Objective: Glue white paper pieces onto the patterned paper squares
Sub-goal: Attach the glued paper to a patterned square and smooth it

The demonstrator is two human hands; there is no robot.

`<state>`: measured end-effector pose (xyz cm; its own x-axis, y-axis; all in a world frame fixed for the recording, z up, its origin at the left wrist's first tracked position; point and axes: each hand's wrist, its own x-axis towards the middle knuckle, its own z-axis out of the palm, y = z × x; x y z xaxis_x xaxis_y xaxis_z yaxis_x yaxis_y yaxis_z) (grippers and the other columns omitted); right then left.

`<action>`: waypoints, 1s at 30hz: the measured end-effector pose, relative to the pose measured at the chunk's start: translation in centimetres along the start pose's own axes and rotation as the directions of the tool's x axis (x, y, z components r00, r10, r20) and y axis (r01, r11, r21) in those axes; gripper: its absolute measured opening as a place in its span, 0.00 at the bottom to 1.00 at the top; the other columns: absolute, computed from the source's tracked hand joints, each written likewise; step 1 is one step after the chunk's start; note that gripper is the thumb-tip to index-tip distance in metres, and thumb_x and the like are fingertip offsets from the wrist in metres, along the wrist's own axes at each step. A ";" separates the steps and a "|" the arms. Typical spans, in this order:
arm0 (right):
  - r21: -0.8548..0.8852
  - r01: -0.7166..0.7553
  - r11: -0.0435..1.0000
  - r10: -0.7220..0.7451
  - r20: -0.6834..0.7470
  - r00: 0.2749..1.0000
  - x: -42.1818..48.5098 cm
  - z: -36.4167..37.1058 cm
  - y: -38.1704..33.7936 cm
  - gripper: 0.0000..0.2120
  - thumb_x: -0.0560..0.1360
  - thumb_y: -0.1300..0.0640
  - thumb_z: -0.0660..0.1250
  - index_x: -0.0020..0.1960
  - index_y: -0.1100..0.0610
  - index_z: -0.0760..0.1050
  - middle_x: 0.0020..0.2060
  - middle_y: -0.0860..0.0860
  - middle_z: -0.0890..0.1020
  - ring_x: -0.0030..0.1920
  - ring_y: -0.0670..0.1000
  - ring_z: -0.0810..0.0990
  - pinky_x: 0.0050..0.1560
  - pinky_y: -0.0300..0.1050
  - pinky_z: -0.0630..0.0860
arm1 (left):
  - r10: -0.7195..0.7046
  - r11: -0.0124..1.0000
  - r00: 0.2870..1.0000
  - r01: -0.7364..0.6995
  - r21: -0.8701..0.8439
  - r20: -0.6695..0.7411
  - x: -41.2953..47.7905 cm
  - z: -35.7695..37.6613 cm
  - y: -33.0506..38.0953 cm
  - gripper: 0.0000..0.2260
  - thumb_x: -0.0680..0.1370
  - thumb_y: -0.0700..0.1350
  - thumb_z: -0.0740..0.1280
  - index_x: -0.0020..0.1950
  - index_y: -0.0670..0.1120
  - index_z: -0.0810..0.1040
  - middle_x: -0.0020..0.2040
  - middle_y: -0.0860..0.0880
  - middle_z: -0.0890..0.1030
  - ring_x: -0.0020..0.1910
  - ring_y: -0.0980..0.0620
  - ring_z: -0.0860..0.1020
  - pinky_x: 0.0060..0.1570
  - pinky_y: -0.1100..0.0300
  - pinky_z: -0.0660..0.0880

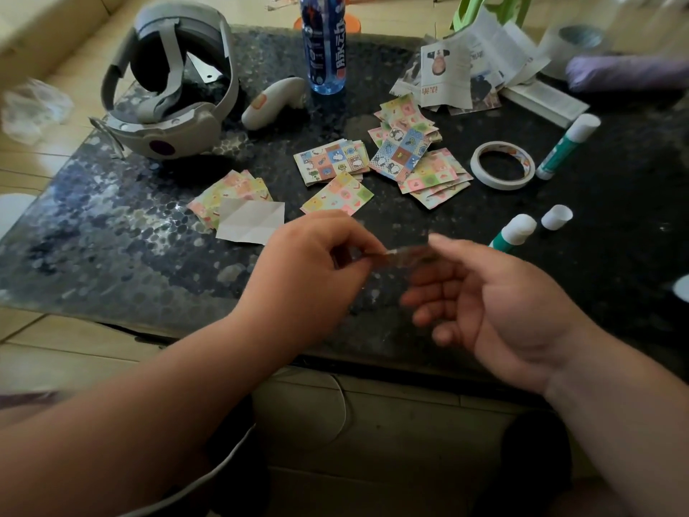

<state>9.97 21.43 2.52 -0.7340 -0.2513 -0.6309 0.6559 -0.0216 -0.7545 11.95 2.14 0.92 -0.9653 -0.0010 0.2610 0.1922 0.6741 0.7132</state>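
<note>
Counter (112,236): dark and speckled, filling most of the view.
Headset (169,87): grey, at 10 o'clock on the counter, strap uppermost.
Left hand (309,270): at 6 o'clock over the near edge, with thumb and forefinger pinching one end of a thin strip (404,253).
Right hand (496,304): at 5 o'clock, blurred, fingers loosely curled. Its forefinger tip meets the strip's other end, but I cannot tell whether it grips.
Printed leaflets (447,74): a loose heap at 1 o'clock.
Bottle (323,42): blue, upright at 12 o'clock.
Patterned paper squares (406,143): scattered piles around the centre, with a neat stack (330,160) and one single square (337,195) nearer the hands.
White paper piece (250,220): creased, at 9 o'clock of the single square, lying partly on another patterned pile (223,192).
Controller (272,102): white, between headset and bottle.
Tape roll (501,165): flat, at 3 o'clock of the piles.
Capped glue stick (568,147): just beside the tape roll.
Open glue stick (512,233): at 4 o'clock, near its loose cap (556,217).
</note>
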 end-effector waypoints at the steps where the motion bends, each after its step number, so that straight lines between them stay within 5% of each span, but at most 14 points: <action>1: 0.047 -0.010 0.999 0.009 0.021 1.000 -0.1 0.1 0.0 0.19 0.76 0.45 0.69 0.51 0.62 0.81 0.39 0.61 0.84 0.33 0.53 0.80 0.25 0.41 0.72 | 0.069 0.998 0.997 -0.069 0.000 -0.019 -0.3 -0.2 -0.2 0.08 0.73 0.37 0.78 0.43 0.50 0.85 0.41 0.56 0.83 0.39 0.57 0.79 0.39 0.69 0.74; 6: 0.076 0.050 0.996 -0.047 -0.041 0.998 0.7 0.5 0.7 0.08 0.78 0.57 0.70 0.51 0.61 0.83 0.43 0.56 0.87 0.34 0.48 0.82 0.27 0.38 0.73 | 0.224 0.974 0.975 -0.224 0.032 0.012 -1.4 -0.5 -0.7 0.07 0.72 0.34 0.77 0.47 0.45 0.86 0.53 0.53 0.83 0.46 0.60 0.80 0.47 0.72 0.74; 9: -0.026 0.107 0.994 -0.109 -0.051 0.993 1.0 0.4 0.5 0.07 0.79 0.59 0.69 0.52 0.62 0.84 0.44 0.57 0.88 0.33 0.47 0.78 0.27 0.38 0.68 | 0.020 0.989 0.997 -0.009 -0.146 0.076 -1.9 -0.9 -0.1 0.21 0.71 0.37 0.77 0.61 0.50 0.81 0.62 0.52 0.79 0.53 0.54 0.81 0.51 0.65 0.79; 10: -0.058 0.127 0.990 -0.129 -0.036 0.991 1.0 0.3 0.4 0.08 0.79 0.59 0.69 0.52 0.63 0.84 0.43 0.57 0.87 0.32 0.47 0.76 0.26 0.38 0.66 | -0.152 0.909 0.980 0.189 -0.373 0.125 -1.8 -1.3 0.2 0.26 0.69 0.37 0.76 0.65 0.50 0.77 0.62 0.50 0.79 0.53 0.51 0.83 0.50 0.60 0.81; 12: -0.100 0.151 0.983 -0.152 -0.001 0.988 0.9 0.1 0.1 0.09 0.79 0.57 0.70 0.51 0.63 0.84 0.43 0.56 0.87 0.31 0.47 0.74 0.25 0.37 0.64 | -0.412 0.460 0.854 0.496 -0.737 0.317 -1.3 -2.1 0.6 0.27 0.68 0.36 0.71 0.67 0.44 0.74 0.58 0.42 0.82 0.47 0.46 0.84 0.44 0.56 0.83; 13: -0.108 0.158 0.982 -0.157 0.017 0.987 0.9 0.1 0.0 0.10 0.79 0.57 0.70 0.51 0.63 0.84 0.43 0.56 0.87 0.30 0.47 0.74 0.24 0.37 0.63 | -0.441 0.286 0.795 0.564 -0.774 0.417 -1.0 -2.4 0.6 0.24 0.69 0.37 0.73 0.65 0.40 0.76 0.53 0.39 0.84 0.43 0.44 0.84 0.41 0.55 0.83; 14: -0.112 0.163 0.980 -0.160 0.033 0.987 0.8 0.1 -0.1 0.10 0.78 0.56 0.70 0.52 0.63 0.84 0.43 0.57 0.87 0.30 0.46 0.74 0.24 0.37 0.63 | -0.442 0.258 0.758 0.620 -0.741 0.480 -0.8 -2.7 0.6 0.20 0.71 0.39 0.76 0.61 0.38 0.78 0.49 0.37 0.84 0.40 0.44 0.83 0.39 0.56 0.83; 17: -0.124 0.176 0.977 -0.171 0.050 0.984 0.8 0.5 0.1 0.10 0.78 0.56 0.71 0.51 0.63 0.84 0.41 0.57 0.86 0.30 0.46 0.73 0.25 0.37 0.63 | -0.473 0.414 0.721 0.689 -0.595 0.507 -1.0 -2.7 0.9 0.15 0.68 0.46 0.75 0.49 0.36 0.83 0.46 0.33 0.84 0.39 0.43 0.81 0.37 0.58 0.82; 22: -0.183 0.200 0.963 -0.200 0.017 0.980 0.7 0.9 0.3 0.12 0.76 0.53 0.73 0.46 0.63 0.84 0.36 0.56 0.85 0.29 0.47 0.73 0.24 0.35 0.64 | -0.512 0.483 0.756 0.646 -0.592 0.407 -1.2 -2.0 1.0 0.07 0.69 0.45 0.74 0.37 0.42 0.86 0.40 0.38 0.85 0.35 0.46 0.82 0.35 0.58 0.81; 27: -0.265 0.221 0.939 -0.214 0.057 0.975 0.4 0.5 0.1 0.11 0.77 0.56 0.71 0.43 0.64 0.84 0.33 0.56 0.85 0.28 0.46 0.73 0.24 0.33 0.66 | -0.543 0.493 0.763 0.629 -0.602 0.352 -0.9 -2.2 0.8 0.08 0.69 0.48 0.73 0.36 0.44 0.86 0.44 0.38 0.86 0.43 0.39 0.83 0.46 0.46 0.81; 30: -0.323 0.220 0.921 -0.196 0.106 0.975 0.3 0.4 -0.1 0.10 0.77 0.56 0.71 0.42 0.62 0.84 0.35 0.57 0.86 0.29 0.46 0.75 0.25 0.33 0.68 | -0.544 0.517 0.782 0.599 -0.612 0.305 -0.9 -2.3 0.8 0.07 0.70 0.46 0.73 0.39 0.42 0.85 0.44 0.40 0.86 0.45 0.41 0.85 0.45 0.51 0.83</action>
<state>9.80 20.98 2.46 -0.8254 -0.3434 -0.4481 0.3855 0.2371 -0.8917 13.37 1.01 2.76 -0.9130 -0.1421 -0.3824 -0.3705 -0.1038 0.9230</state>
